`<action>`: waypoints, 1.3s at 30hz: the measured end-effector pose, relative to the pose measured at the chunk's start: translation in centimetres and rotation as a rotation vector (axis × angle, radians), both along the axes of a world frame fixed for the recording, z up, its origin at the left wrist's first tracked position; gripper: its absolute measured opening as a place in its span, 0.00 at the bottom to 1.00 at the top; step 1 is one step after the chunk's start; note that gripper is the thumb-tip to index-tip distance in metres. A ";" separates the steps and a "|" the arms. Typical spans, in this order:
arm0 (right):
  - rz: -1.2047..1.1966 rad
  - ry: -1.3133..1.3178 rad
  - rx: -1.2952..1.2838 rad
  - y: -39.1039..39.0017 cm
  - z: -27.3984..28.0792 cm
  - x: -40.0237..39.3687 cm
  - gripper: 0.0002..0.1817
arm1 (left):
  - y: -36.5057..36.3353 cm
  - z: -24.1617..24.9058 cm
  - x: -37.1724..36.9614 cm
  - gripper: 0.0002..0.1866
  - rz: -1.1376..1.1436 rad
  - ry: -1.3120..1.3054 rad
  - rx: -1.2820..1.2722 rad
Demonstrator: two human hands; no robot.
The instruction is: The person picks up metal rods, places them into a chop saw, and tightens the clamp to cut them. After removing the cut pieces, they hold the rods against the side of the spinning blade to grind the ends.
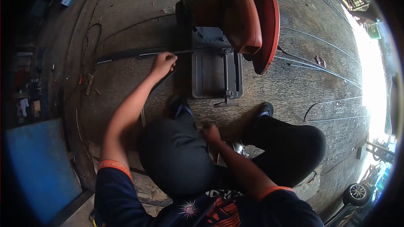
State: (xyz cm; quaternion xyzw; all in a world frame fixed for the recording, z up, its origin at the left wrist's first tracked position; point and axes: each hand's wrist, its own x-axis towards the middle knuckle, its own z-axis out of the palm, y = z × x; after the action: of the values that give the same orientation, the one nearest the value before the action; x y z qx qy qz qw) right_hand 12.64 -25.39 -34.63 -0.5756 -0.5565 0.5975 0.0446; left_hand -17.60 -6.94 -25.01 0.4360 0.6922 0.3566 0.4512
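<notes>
My left hand [164, 64] is closed around a thin metal rod [147, 54], left of the chop saw. The rod runs sideways toward the vise [226, 71] on the saw's black base [197, 77]. Above the base is the red saw body [246, 19], its round red guard [267, 21] on the right. My right hand [211, 133] is low between my knees, below the base, with its fingers curled. What it holds, if anything, is hidden. The vise handle [226, 104] stands between that hand and the saw.
Long thin rods [320, 67] and a bent rod [336, 120] lie on the floor at the right. A blue panel [42, 164] is at the lower left. My shoes [181, 107] are near the saw base. A wheel [357, 194] shows at the lower right.
</notes>
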 end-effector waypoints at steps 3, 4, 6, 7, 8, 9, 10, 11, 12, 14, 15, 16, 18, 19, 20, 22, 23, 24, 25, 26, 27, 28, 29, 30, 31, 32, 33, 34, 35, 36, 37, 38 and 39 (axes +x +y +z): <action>-0.414 0.046 0.387 2.8 -3.1 1.1 0.38 | 0.0 -7.7 -0.9 0.16 0.315 -0.461 -0.350; -0.424 0.033 0.391 4.0 -2.9 1.1 0.38 | 0.7 -10.8 -1.5 0.16 0.301 -0.470 -0.354; -0.816 0.313 0.225 6.4 -1.3 1.4 0.37 | 2.7 -14.5 -1.8 0.26 0.701 -0.884 -0.393; -0.834 0.110 0.199 7.2 -0.9 1.7 0.29 | 3.7 -15.4 -2.0 0.33 0.793 -0.958 -0.375; -0.839 0.097 0.207 7.6 -1.6 2.2 0.29 | 4.3 -15.8 -2.2 0.33 0.784 -0.971 -0.382; -0.856 0.180 0.158 7.9 -2.5 2.7 0.26 | 4.8 -16.1 -2.4 0.34 0.815 -1.057 -0.284; -0.874 0.265 0.106 7.8 -3.4 3.1 0.23 | 5.2 -16.3 -2.6 0.35 0.845 -1.138 -0.184; -0.923 0.109 0.351 7.5 -2.3 1.8 0.18 | 5.9 -15.1 -2.2 0.28 0.898 -1.178 -0.150; -0.615 -0.051 0.665 6.3 -0.4 0.5 0.19 | 6.3 -15.8 -2.4 0.28 0.890 -1.181 -0.157; 0.393 -0.077 0.261 1.9 -2.2 1.7 0.21 | 7.2 -18.6 -3.8 0.20 0.958 -1.310 -0.092; 0.388 -0.181 0.112 -1.0 -4.0 0.9 0.17 | 7.1 -20.2 -4.5 0.15 0.981 -1.367 -0.071; 0.383 -0.282 -0.033 -2.5 -4.9 -0.4 0.15 | 7.1 -20.3 -4.3 0.15 0.976 -1.381 -0.061; 0.286 -0.191 0.042 -1.4 -3.7 -0.4 0.13 | 5.9 -19.7 -4.3 0.15 1.013 -1.125 0.065; 0.185 -0.086 0.096 -1.5 -3.0 -0.6 0.12 | 5.0 -19.2 -4.9 0.15 1.050 -1.105 0.111; 0.198 -0.056 0.137 -0.1 -1.2 -0.8 0.12 | 3.6 -18.0 -5.4 0.15 1.055 -1.092 0.118; 0.132 0.008 0.233 3.4 2.1 -2.3 0.13 | 0.7 -13.3 -6.2 0.16 1.027 -0.972 0.240; 0.060 0.038 0.287 4.8 3.3 -3.2 0.14 | -0.7 -10.4 -6.3 0.16 1.076 -0.904 0.240; 0.008 0.115 0.334 6.2 4.4 -4.2 0.14 | -2.3 -7.3 -6.7 0.16 1.080 -0.900 0.269; -0.039 0.193 0.377 7.4 5.5 -5.3 0.14 | -4.0 -4.3 -7.0 0.16 1.113 -0.829 0.295; -0.016 0.211 0.392 8.5 7.3 -6.4 0.14 | -5.7 -2.1 -7.1 0.16 1.149 -0.759 0.321; -0.074 0.370 0.325 9.5 9.6 -7.6 0.14 | -7.4 -0.7 -8.0 0.15 1.142 -0.724 0.362; -0.132 0.529 0.250 10.1 12.0 -8.6 0.15 | -9.4 0.8 -9.3 0.14 1.134 -0.684 0.401; -0.115 0.550 0.257 10.4 14.5 -9.6 0.15 | -11.4 2.6 -9.9 0.13 1.099 -0.709 0.465; -0.091 0.670 0.164 10.6 17.2 -10.4 0.15 | -13.2 4.8 -10.3 0.11 1.057 -0.731 0.527; -0.069 0.788 0.069 10.7 19.5 -11.1 0.16 | -14.8 7.3 -10.2 0.09 1.018 -0.745 0.562; -0.069 0.813 0.078 10.8 21.4 -11.7 0.16 | -16.0 9.9 -9.8 0.09 0.994 -0.764 0.592; -0.016 0.889 -0.030 11.0 23.1 -12.1 0.20 | -16.9 12.4 -8.9 0.09 0.975 -0.762 0.626; 0.041 0.960 -0.137 10.9 24.8 -12.3 0.24 | -17.6 14.9 -7.8 0.10 0.956 -0.764 0.660; 0.039 0.979 -0.120 10.4 27.1 -12.3 0.24 | -17.9 17.2 -6.3 0.10 0.936 -0.757 0.674; -0.073 1.035 -0.144 9.9 29.6 -12.2 0.26 | -17.9 19.3 -4.6 0.10 0.927 -0.756 0.718; -0.186 1.090 -0.168 9.7 31.7 -11.8 0.27 | -17.7 21.2 -3.3 0.10 0.918 -0.759 0.761; -0.192 1.103 -0.148 9.9 33.1 -11.0 0.27 | -17.1 22.6 -2.4 0.10 0.894 -0.762 0.771; -0.205 1.196 -0.108 10.3 34.4 -10.2 0.27 | -16.3 23.8 -1.5 0.10 0.841 -0.809 0.745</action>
State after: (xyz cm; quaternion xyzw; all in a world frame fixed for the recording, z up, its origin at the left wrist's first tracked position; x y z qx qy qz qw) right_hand 2.41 -15.07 -0.22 -0.1925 -0.3457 0.8372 0.3775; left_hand -19.12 -23.24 -1.21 0.0892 0.4112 0.8498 0.3176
